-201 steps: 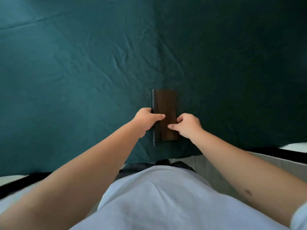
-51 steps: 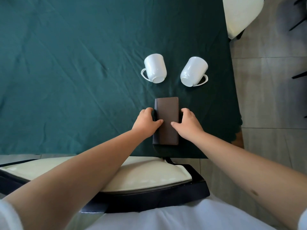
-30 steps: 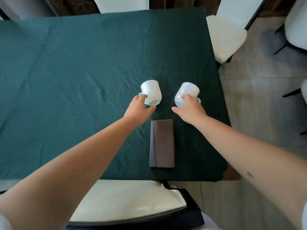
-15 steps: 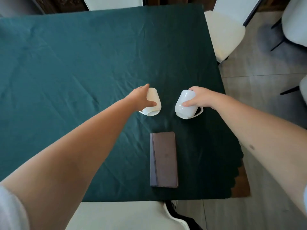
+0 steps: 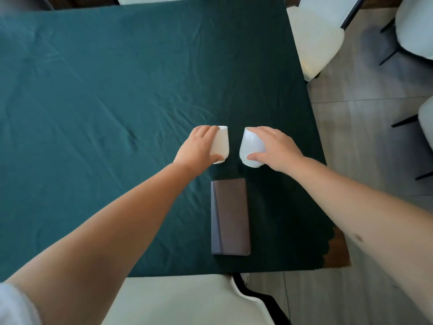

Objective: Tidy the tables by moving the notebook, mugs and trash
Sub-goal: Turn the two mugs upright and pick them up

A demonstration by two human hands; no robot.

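Two white mugs stand side by side on the dark green tablecloth (image 5: 117, 90). My left hand (image 5: 198, 147) wraps the left mug (image 5: 221, 145) from its left side. My right hand (image 5: 275, 148) covers the right mug (image 5: 251, 147) from its right side, thumb low on its wall. Both handles are hidden under the hands. A closed brown notebook (image 5: 230, 216) with a dark spine lies flat just in front of the mugs, near the table's front edge, untouched.
A cream-seated chair (image 5: 187, 301) is tucked under the table's front edge below me. More white chairs (image 5: 316, 36) stand by the table's right side and further right on the grey tiled floor (image 5: 365, 137). A bare wooden table corner (image 5: 339, 252) shows past the cloth.
Both hands left the notebook, reached forward, and closed around the two mugs. In the last half second the grips tightened and the mugs stayed roughly in place.
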